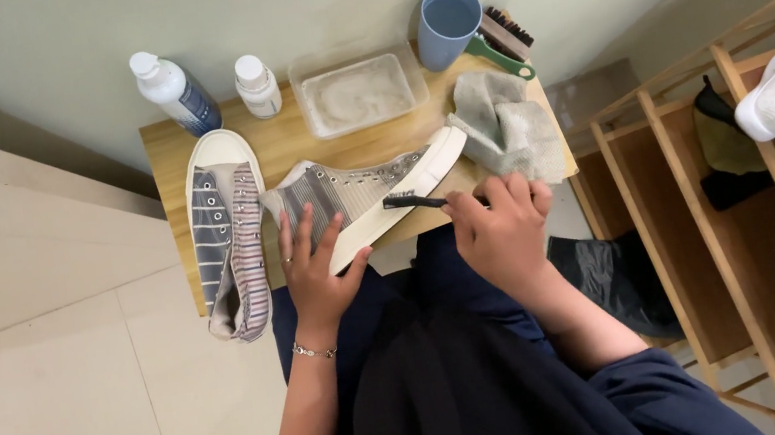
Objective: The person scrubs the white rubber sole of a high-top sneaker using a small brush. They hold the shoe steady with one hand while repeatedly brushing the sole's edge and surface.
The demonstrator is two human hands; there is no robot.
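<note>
A: We log left to right. At nine o'clock on the tabletop [159,159] the second striped shoe [228,232] lies flat, untouched. Our left hand [319,267] presses, fingers spread, on the striped high-top shoe [366,195] at centre, steadying it on its side.

B: Right hand?

A: Our right hand [501,232] is closed round a small black brush [411,201], bristles against the shoe's side. At twelve o'clock, the soapy tray [360,92]; at two, the grey cloth [508,125].

B: Progress?

A: We judge it mid-scrub; one shoe in work, the other waiting.
</note>
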